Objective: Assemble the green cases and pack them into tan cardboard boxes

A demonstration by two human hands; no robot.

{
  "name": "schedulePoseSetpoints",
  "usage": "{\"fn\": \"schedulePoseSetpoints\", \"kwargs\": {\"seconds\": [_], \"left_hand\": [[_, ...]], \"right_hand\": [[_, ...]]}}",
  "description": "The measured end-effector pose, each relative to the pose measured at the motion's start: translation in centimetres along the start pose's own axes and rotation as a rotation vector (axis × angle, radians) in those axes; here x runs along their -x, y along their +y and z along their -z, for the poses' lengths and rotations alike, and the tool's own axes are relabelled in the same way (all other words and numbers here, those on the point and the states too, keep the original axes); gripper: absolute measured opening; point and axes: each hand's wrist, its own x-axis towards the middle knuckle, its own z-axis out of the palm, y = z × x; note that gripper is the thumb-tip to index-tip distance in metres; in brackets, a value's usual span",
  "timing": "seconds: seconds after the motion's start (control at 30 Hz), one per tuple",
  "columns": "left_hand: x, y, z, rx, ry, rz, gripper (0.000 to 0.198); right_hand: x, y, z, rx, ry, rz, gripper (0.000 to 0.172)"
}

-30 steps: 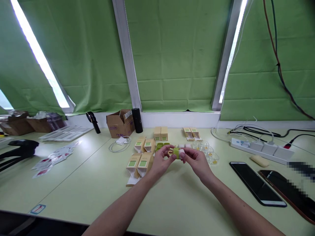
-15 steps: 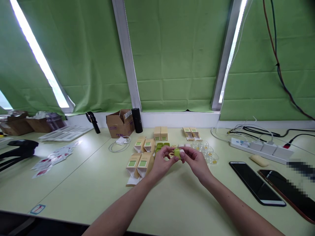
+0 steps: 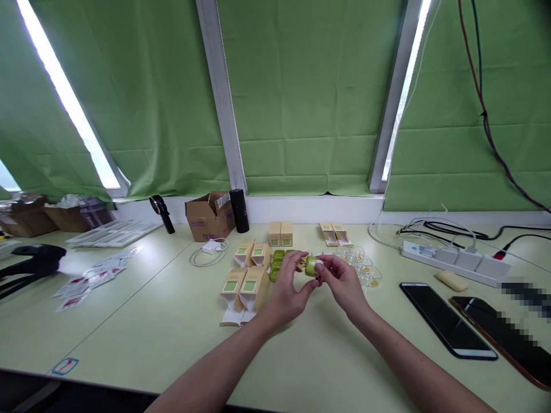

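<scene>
Between the thumb and fingers of my right hand [image 3: 344, 282] is a small green container [image 3: 310, 265] with a white end, held sideways above the table. My left hand [image 3: 289, 292] is beside it on the left, thumb and forefinger spread apart around its green side. Just behind my left hand sit several small green containers [image 3: 276, 263], partly covered by my fingers. Beyond my right hand stand several clear cups [image 3: 364, 268] with yellow spots inside. Open kraft boxes [image 3: 253, 284] with green labels lie to the left of my left hand.
More kraft boxes [image 3: 280, 234] and opened ones [image 3: 334, 234] stand farther back. A carton [image 3: 210, 217], a black cylinder [image 3: 239, 211] and a white charger [image 3: 212, 246] are at back left. Two phones [image 3: 447, 321] and a power strip [image 3: 456, 261] lie on the right.
My left thumb and forefinger have opened away from the green container, showing more of it. My right hand still holds it in nearly the same place.
</scene>
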Motion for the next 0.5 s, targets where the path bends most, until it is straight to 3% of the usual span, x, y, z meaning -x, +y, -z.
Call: {"fn": "schedulePoseSetpoints", "kwargs": {"seconds": [0.2,0.3,0.4,0.5], "left_hand": [[0.5,-0.6,-0.6,-0.082,-0.047,-0.036,0.048],[0.5,-0.8,-0.7,0.019,-0.056,0.016,0.046],[0.1,-0.5,-0.4,0.245,-0.034,0.127,0.053],[-0.4,0.0,0.1,0.419,-0.056,0.263,0.063]], "right_hand": [[0.3,0.9,-0.6,-0.042,-0.003,-0.016,0.051],[0.5,0.8,-0.5,0.040,-0.033,0.045,0.046],[0.8,0.2,0.1,0.318,-0.033,0.233,0.037],[1.2,-0.3,0.7,0.626,-0.009,0.524,0.039]]}}
